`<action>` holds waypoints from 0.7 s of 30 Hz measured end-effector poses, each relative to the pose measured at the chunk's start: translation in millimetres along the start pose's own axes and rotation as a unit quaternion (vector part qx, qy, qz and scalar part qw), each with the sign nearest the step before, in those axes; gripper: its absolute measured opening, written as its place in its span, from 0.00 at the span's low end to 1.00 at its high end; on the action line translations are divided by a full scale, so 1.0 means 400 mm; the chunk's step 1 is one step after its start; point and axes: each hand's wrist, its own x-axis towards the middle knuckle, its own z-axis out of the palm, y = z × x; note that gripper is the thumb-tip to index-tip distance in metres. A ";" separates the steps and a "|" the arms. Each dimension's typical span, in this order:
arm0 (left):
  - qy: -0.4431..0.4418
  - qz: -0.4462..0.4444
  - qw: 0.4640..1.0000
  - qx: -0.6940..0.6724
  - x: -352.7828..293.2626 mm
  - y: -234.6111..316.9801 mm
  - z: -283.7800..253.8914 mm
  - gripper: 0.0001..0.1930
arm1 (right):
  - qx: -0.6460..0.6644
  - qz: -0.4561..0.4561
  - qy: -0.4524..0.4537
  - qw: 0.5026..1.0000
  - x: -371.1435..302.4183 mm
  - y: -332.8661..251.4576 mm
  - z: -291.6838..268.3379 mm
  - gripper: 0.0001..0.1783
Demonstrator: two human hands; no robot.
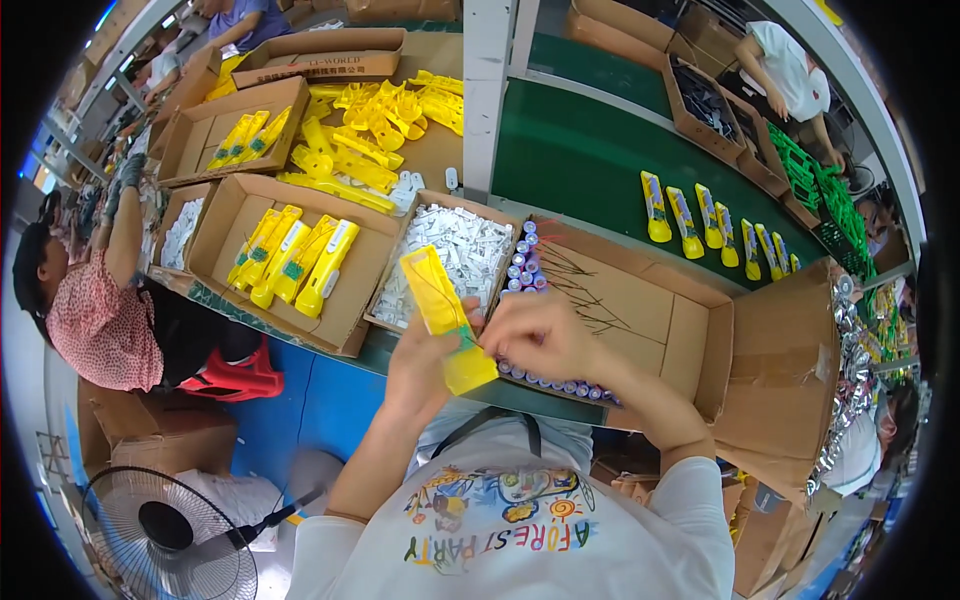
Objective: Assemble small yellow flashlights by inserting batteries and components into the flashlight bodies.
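Note:
My left hand (412,368) is closed around a yellow plastic torch half-shell (432,288), tilted in front of my chest. A small green circuit board (464,338) with thin wires shows in its lower part. My right hand (545,332) is at the shell's right side, fingers pinched beside the board and wires; what lies between the fingertips is hidden. Just beyond is a box of small white plastic parts (455,240). Purple-wrapped battery cells (517,272) with thin wires (585,290) lie in a carton (690,330) near my right hand.
To the left, a carton (225,215) holds several yellow shells with boards. Behind it lies a heap of yellow shells (385,115). Yellow torch bodies (655,210) sit in a row on the green belt (570,130). A co-worker (100,310) sits at left, near a fan (165,530).

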 end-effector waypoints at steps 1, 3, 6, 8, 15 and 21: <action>-0.003 -0.002 1.000 0.001 0.000 -0.015 0.010 0.23 | -0.002 0.001 0.002 1.000 -0.004 0.003 0.002 0.10; 0.003 0.026 0.996 0.091 0.003 -0.046 0.031 0.22 | 0.164 0.299 0.076 0.937 0.028 -0.033 0.005 0.03; -0.010 0.081 0.975 0.205 0.011 -0.057 0.042 0.21 | 0.001 0.244 0.087 0.966 0.028 -0.063 0.024 0.05; -0.056 0.091 0.990 0.097 0.007 -0.060 0.034 0.20 | -0.178 0.079 0.155 0.969 0.003 -0.062 0.058 0.08; -0.043 0.042 0.986 0.156 0.026 -0.070 -0.025 0.30 | -0.210 0.159 0.145 0.954 -0.075 0.009 -0.033 0.10; -0.117 0.015 0.972 0.204 0.009 -0.078 -0.004 0.28 | -0.327 0.064 0.026 0.942 -0.107 0.183 -0.152 0.13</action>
